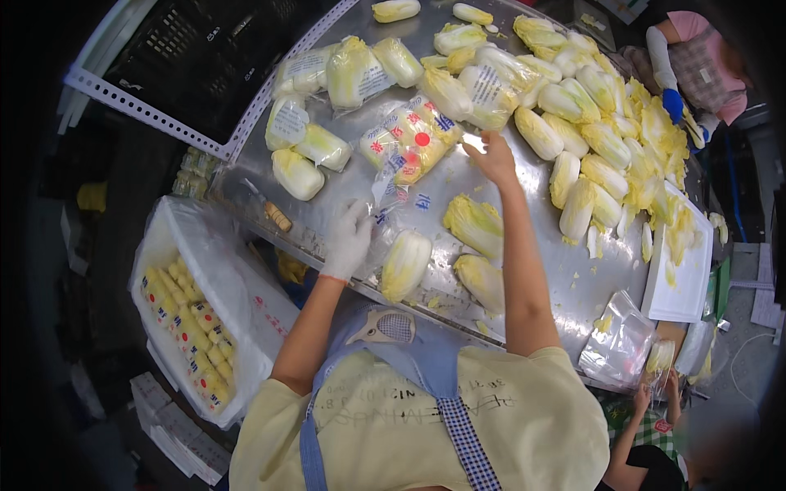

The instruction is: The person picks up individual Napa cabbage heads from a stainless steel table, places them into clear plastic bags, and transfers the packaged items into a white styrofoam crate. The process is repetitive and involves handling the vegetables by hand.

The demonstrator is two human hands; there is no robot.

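My left hand, in a white knitted glove, is low over the near part of the metal table, against loose clear printed plastic; whether its fingers grip the film I cannot tell. My bare right hand is held out with fingers apart, just right of a printed plastic bag of napa cabbages. Nothing shows in its grasp. A pale cabbage lies near the table edge beside my left hand. Two more cabbages, one leafy and one yellowish, lie partly behind my right forearm.
A wooden-handled knife lies by the left edge. Bagged cabbages and a loose cabbage pile cover the far side. A lined foam box of packed cabbages stands left. Two co-workers work at right, near a white tray and plastic bags.
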